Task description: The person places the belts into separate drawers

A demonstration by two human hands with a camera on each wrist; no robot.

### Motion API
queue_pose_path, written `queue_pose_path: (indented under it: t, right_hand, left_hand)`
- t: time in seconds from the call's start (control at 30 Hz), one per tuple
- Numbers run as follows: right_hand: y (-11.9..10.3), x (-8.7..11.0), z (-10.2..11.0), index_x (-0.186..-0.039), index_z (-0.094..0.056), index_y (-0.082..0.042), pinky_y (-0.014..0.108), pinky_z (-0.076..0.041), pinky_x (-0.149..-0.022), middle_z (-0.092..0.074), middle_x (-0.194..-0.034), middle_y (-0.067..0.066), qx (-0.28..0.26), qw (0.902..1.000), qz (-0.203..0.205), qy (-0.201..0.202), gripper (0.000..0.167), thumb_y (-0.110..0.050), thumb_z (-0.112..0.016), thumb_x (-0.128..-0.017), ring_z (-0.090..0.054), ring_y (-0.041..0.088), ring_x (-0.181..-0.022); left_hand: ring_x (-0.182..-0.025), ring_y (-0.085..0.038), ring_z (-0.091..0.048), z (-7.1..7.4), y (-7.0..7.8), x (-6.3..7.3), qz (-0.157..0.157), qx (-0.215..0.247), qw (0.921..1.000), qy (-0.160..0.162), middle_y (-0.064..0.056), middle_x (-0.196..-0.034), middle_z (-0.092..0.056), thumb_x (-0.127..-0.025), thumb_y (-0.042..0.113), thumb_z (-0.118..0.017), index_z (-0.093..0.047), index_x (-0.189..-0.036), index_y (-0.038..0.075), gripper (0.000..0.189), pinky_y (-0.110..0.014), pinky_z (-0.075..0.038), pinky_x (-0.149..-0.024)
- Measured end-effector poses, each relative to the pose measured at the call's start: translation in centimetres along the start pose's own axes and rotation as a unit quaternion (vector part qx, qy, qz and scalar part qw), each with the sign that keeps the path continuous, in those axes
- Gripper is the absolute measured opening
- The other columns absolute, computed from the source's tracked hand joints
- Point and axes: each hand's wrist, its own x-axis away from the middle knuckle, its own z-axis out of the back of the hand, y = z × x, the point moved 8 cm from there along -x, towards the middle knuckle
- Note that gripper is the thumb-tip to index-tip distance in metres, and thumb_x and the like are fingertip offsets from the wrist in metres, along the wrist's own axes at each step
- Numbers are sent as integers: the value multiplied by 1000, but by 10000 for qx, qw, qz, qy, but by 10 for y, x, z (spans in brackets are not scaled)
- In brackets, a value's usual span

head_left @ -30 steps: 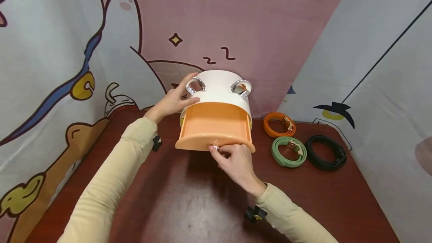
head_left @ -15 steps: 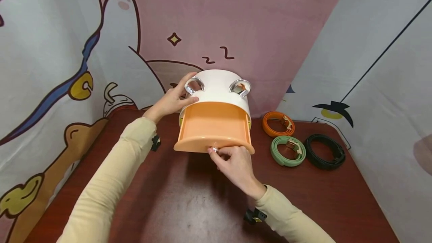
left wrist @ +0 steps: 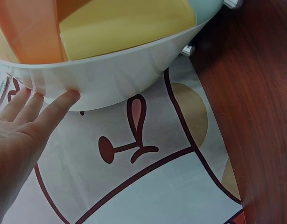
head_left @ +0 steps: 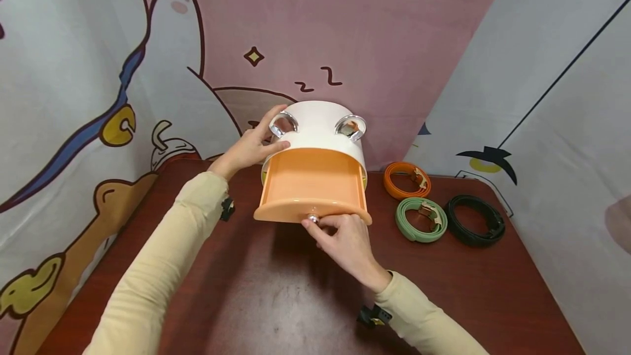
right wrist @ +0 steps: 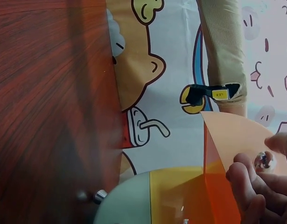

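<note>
Drawer [head_left: 291, 211] is projecting nearward from a white housing [head_left: 317, 130] at the far middle of the tabletop [head_left: 296, 300], its far end being hidden inside. Right hand [head_left: 349, 241] is holding the silver knob [head_left: 313, 218] between curled fingers, thumb contact being unclear; left hand [head_left: 253, 147] is resting on the housing, fingers spread. Tabletop room is extending nearward. Drawer surfaces are showing glossy pale orange.
</note>
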Motion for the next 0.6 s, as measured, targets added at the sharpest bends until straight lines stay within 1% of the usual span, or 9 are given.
queue_pose_path:
  t: [0.17, 0.23, 0.37, 0.43, 0.5, 0.6]
  right_hand:
    - [4, 4, 2, -69, -73, -24, 20, -40, -47, -55, -56, -24, -134, 9997, 185, -100, 17, -33, -76, -84, -49, -7, -50]
    - [8, 6, 3, -74, -76, -21, 19, -43, -48, -57, -59, -22, -330, 9989, 260, -190, 11, -27, -77, -83, -52, -6, -51]
    - [17, 12, 5, -80, -76, -15, 22, -47, -50, -62, -63, -17, -885, 9938, 434, -522, 7, -19, -75, -85, -57, 0, -52]
    - [22, 15, 7, -83, -76, -14, 23, -48, -50, -64, -66, -15, -1102, 9901, 558, -666, 4, -15, -74, -86, -60, 2, -54]
    - [26, 18, 10, -85, -77, -13, 22, -47, -50, -65, -69, -14, -1123, 9885, 732, -695, 2, -13, -74, -86, -60, 3, -57]
    - [35, 23, 16, -88, -76, -13, 20, -45, -46, -66, -71, -13, -1126, 9869, 921, -705, 6, -9, -75, -85, -59, 3, -57]
  left_hand:
    - [-67, -22, -54, -1, -1, 0, -20, 39, 10000, -19, -13, -77, -57, -94, 34, -65, -10, -154, 39, 82, -38, -44, -65]
    - [-68, -24, -54, 0, -1, 0, -27, 53, 10000, -14, -15, -77, -57, -94, 33, -65, -11, -154, 37, 82, -38, -44, -66]
    - [-76, -25, -58, -1, -1, 0, 17, 49, 10000, -41, -16, -85, -59, -93, 34, -65, -11, -155, 34, 82, -40, -45, -70]
    - [-80, -25, -59, -1, -1, 0, 45, 30, 10000, -52, -15, -88, -60, -93, 34, -65, -10, -155, 34, 82, -42, -45, -73]
    - [-83, -23, -60, -1, -2, -1, 64, 22, 10000, -39, -15, -91, -60, -93, 34, -65, -10, -155, 35, 83, -43, -45, -75]
    - [-83, -23, -60, -1, -2, -1, 65, 45, 10000, -18, -15, -91, -60, -93, 34, -66, -11, -155, 36, 82, -43, -45, -75]
